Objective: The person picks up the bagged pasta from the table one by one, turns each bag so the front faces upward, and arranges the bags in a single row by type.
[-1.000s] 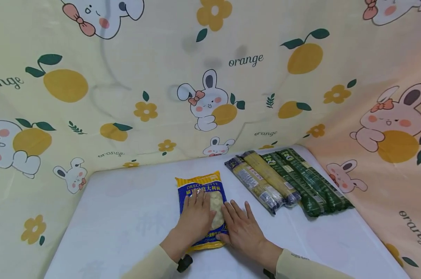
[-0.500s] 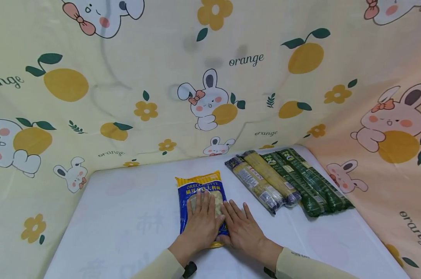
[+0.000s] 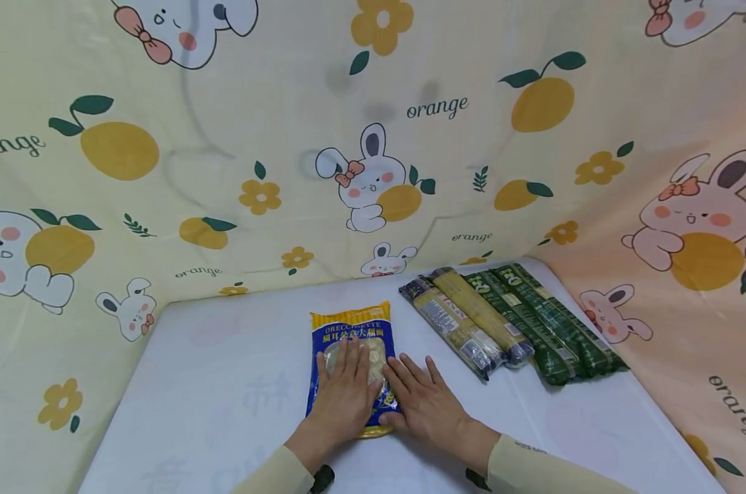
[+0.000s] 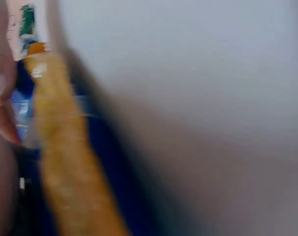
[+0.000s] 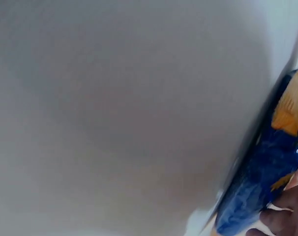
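Observation:
A blue and yellow bag of orecchiette pasta (image 3: 379, 350) lies flat on the white table, its striped yellow top end away from me. My left hand (image 3: 344, 391) rests on the front of the bag with straight fingers, covering part of its clear window. Along the bag's right edge lies my right hand (image 3: 431, 405), fingers extended and touching that side. In the left wrist view the yellow end of the pasta bag (image 4: 65, 132) shows close up beside the left fingers. The right wrist view catches the bag's blue side (image 5: 257, 172) by the right fingertips.
Two clear packs of long pasta (image 3: 453, 322) lie side by side at the back right. Right of them are two dark green packs (image 3: 545, 322). A printed cloth (image 3: 274, 137) hangs behind the white table (image 3: 212, 384) and along its sides.
My left hand slides right across the bag, then back left. The bag's lower end shifts slightly left, and my right hand follows a little to the left. The other packs stay put.

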{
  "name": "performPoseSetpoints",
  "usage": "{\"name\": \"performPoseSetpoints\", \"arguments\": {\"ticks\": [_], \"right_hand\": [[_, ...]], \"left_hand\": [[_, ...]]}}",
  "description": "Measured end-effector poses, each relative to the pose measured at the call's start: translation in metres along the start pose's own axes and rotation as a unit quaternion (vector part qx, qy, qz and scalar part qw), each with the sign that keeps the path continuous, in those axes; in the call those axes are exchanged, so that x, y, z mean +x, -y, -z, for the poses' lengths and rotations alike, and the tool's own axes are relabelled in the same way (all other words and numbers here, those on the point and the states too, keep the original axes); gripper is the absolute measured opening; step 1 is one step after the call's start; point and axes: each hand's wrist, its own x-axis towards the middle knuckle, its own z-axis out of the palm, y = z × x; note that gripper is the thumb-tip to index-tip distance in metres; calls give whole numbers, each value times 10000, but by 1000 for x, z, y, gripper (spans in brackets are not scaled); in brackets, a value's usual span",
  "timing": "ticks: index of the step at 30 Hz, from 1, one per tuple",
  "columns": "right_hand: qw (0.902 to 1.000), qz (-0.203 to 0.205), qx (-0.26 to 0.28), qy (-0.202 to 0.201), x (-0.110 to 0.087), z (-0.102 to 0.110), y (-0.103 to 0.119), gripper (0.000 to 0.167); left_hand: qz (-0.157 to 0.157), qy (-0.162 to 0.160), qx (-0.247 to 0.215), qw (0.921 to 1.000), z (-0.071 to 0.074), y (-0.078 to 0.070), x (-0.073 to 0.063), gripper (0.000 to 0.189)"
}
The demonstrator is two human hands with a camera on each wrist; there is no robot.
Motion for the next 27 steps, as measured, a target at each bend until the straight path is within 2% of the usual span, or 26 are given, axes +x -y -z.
{"name": "performPoseSetpoints", "arguments": {"ticks": [4,6,9,11,14,17,19,22,27], "right_hand": [[9999,-34,-115,-97,1,5,-17,77],[9993,-185,-263,-206,2,7,-33,75],[9974,-491,-425,-300,4,11,-63,76],[9961,-685,-410,-383,5,12,-85,75],[9943,-940,-349,-356,3,13,-114,73],[9936,-1098,-255,-114,-3,13,-131,75],[9934,-1124,-222,43,-6,11,-137,78],[9938,-1099,-123,128,-10,7,-140,81],[9940,-1087,43,82,-8,6,-137,83]], "left_hand": [[123,153,-27,9998,8,-8,5,69],[239,305,-33,9992,11,-15,11,71],[430,512,75,9977,7,-23,21,75],[505,583,205,9968,3,-24,25,77],[536,555,357,9964,0,-17,26,76],[533,438,412,9968,0,2,21,74],[499,351,426,9972,2,22,15,73],[402,239,454,9979,7,57,3,71],[280,265,446,9983,21,118,-19,71]]}}
